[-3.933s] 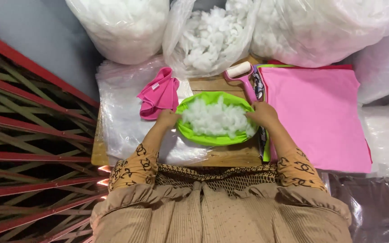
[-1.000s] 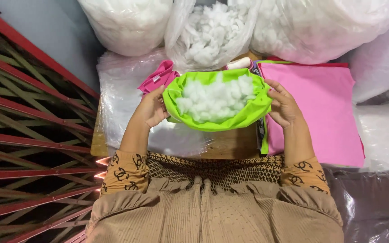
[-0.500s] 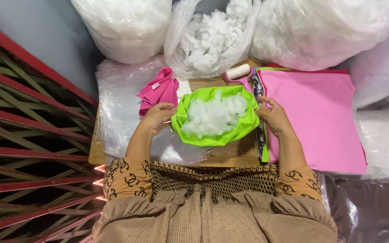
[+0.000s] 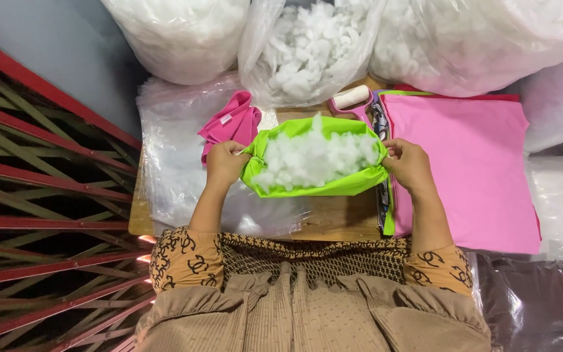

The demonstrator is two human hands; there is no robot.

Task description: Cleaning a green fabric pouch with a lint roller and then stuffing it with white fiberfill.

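Matt green cloth (image 4: 333, 186), fluffy white stuffing (image 4: 311, 160), glossy plastic bags (image 4: 307, 52)

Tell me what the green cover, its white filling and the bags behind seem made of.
Green cover: thin woven fabric, likely synthetic, matte with slight sheen; it creases softly where both hands pinch it.
White filling: fluffy fibre stuffing, probably polyester; loose tufts.
Bags: clear thin plastic film; glossy, wrinkled, contents show through.

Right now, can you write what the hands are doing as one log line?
left hand: grips green cover | right hand: grips other end | white stuffing: inside | pink cloth: beside
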